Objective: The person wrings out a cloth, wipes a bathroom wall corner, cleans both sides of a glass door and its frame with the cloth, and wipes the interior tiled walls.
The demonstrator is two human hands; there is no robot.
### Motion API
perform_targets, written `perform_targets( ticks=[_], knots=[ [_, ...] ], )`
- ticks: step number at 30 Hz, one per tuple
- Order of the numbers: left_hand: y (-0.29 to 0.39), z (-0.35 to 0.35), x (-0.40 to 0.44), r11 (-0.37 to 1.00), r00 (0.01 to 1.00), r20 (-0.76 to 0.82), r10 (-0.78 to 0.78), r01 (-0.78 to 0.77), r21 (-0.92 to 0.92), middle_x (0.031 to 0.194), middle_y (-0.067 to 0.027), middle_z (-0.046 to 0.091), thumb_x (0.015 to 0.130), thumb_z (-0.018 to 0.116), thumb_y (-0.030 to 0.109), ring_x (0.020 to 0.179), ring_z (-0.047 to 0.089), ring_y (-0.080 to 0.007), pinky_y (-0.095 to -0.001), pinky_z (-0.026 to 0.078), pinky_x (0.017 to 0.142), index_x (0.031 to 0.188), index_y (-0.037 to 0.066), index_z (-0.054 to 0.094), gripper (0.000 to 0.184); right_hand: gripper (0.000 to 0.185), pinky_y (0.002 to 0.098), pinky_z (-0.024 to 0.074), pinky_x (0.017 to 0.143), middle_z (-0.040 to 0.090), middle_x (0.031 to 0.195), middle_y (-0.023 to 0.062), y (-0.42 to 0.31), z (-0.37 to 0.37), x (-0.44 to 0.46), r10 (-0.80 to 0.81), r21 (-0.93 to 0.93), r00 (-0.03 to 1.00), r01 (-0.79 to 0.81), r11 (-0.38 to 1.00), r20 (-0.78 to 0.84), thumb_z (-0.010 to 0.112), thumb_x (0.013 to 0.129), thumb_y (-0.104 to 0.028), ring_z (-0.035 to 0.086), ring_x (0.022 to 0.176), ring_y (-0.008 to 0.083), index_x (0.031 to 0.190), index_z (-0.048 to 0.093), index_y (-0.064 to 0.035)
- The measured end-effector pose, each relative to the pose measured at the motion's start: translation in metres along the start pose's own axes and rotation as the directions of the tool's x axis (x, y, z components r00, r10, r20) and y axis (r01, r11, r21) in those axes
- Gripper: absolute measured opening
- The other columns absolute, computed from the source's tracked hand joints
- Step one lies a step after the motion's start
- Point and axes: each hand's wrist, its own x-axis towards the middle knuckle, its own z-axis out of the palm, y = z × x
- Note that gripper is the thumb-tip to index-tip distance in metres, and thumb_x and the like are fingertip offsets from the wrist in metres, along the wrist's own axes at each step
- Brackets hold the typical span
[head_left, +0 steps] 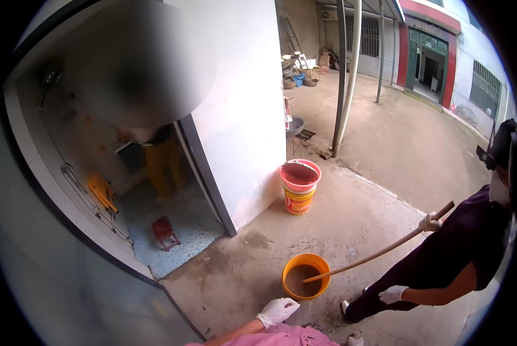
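Observation:
In a white glove, my left hand (278,311) is held low in front of my pink clothing (281,337), just below the orange bucket (305,255). Its fingers are drawn together, and what they hold, if anything, is too small to tell. Murky brown liquid (302,281) fills part of the bucket. A long wooden stick (379,251) slants into it, gripped at the upper end by a co-worker's gloved hand (429,222). The co-worker's other gloved hand (393,294) hangs lower. A small pale shape (355,339) at the bottom edge may be my right hand or a shoe.
A red and yellow bucket (299,202) with a pink basin on top stands by the white wall (241,104). Left of it, a doorway shows a red stool (164,233) on a blue floor. Metal poles (351,75) rise beyond. The co-worker (454,248) stands at right.

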Motion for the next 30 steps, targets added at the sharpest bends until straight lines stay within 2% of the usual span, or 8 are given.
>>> perform_targets(
  ticks=[1,4,5,9,12,15,17,30],
  knots=[
    [-0.002,-0.001,-0.003,1.000,0.997,-0.082,-0.009,0.009,0.006,0.084,-0.0092,0.069,0.087,0.061,0.035,0.077,0.065,-0.0210,-0.0324,0.049,0.072,0.095,0.008,0.069,0.029,0.020,0.0368,0.0343,0.049,0.042,0.064,0.0084,-0.036,0.008,0.024,-0.273,0.107,0.961,0.277,0.955,-0.044,0.037,0.093,-0.016,0.039,0.057,0.0213,0.083,0.051,-0.0065],
    [-0.034,0.016,-0.010,0.995,0.958,-0.282,-0.043,0.017,-0.093,0.086,-0.0103,0.069,0.086,0.061,0.036,0.079,0.066,-0.0236,-0.0334,0.050,0.074,0.094,0.009,0.070,0.030,0.071,0.0270,0.0419,0.094,0.056,0.103,0.0065,-0.102,0.020,0.082,-0.249,0.421,0.784,-0.017,0.907,0.568,0.069,0.073,-0.029,0.056,0.105,0.0246,0.133,0.037,-0.0102],
    [-0.041,0.021,-0.016,0.986,0.934,-0.352,-0.059,0.000,-0.165,0.085,-0.0103,0.069,0.086,0.063,0.034,0.078,0.066,-0.0214,-0.0327,0.050,0.073,0.093,0.007,0.070,0.029,0.058,0.0270,0.0395,0.098,0.058,0.116,0.0085,-0.095,0.045,0.108,-0.549,0.321,0.596,0.451,0.833,0.586,0.069,0.074,-0.029,0.053,0.112,0.0239,0.126,0.051,-0.0109],
    [-0.047,0.061,-0.051,0.961,0.815,-0.549,-0.185,0.034,-0.274,0.084,-0.0030,0.068,0.089,0.064,0.017,0.078,0.061,-0.0082,-0.0234,0.049,0.072,0.098,0.000,0.068,0.020,0.047,0.0298,0.0388,0.100,0.059,0.126,0.0082,-0.130,0.021,0.154,-0.197,0.055,0.306,0.418,0.907,0.932,0.062,0.082,-0.027,0.052,0.118,0.0210,0.126,0.056,-0.0110],
    [-0.031,0.108,-0.090,0.930,0.696,-0.661,-0.281,0.027,-0.367,0.083,-0.0092,0.069,0.088,0.065,0.023,0.078,0.064,-0.0135,-0.0281,0.050,0.072,0.095,0.000,0.069,0.024,0.039,0.0277,0.0446,0.088,0.065,0.110,0.0035,-0.081,0.053,0.182,-0.321,0.328,0.071,-0.209,0.921,0.945,0.052,0.088,-0.014,0.057,0.097,0.0164,0.126,0.055,-0.0066],
    [-0.007,0.149,-0.124,0.849,0.652,-0.608,-0.454,0.110,-0.517,0.082,-0.0079,0.069,0.089,0.063,0.022,0.076,0.064,-0.0120,-0.0264,0.050,0.071,0.097,0.000,0.069,0.025,0.044,0.0288,0.0483,0.081,0.066,0.105,0.0072,-0.064,0.031,0.196,-0.175,0.244,0.279,-0.236,0.941,0.944,0.059,0.081,-0.022,0.060,0.092,0.0188,0.122,0.058,-0.0072],
    [0.006,0.167,-0.146,0.782,0.644,-0.559,-0.522,0.098,-0.616,0.085,-0.0054,0.068,0.091,0.060,0.017,0.078,0.062,-0.0086,-0.0222,0.050,0.072,0.102,-0.002,0.067,0.022,0.057,0.0312,0.0503,0.080,0.067,0.103,0.0118,-0.099,-0.020,0.191,0.165,-0.364,0.428,0.439,0.821,0.889,0.069,0.070,-0.035,0.064,0.092,0.0232,0.119,0.061,-0.0070],
    [0.011,0.209,-0.263,0.856,0.507,-0.727,-0.463,0.043,-0.515,0.093,-0.0112,0.069,0.087,0.066,0.021,0.081,0.065,-0.0163,-0.0282,0.051,0.074,0.102,0.003,0.068,0.023,0.035,0.0391,0.0493,0.080,0.067,0.097,0.0206,-0.247,-0.075,0.060,-0.375,0.150,0.321,0.552,0.820,0.870,0.062,0.076,-0.026,0.063,0.095,0.0354,0.105,0.063,-0.0055]
  ],
)
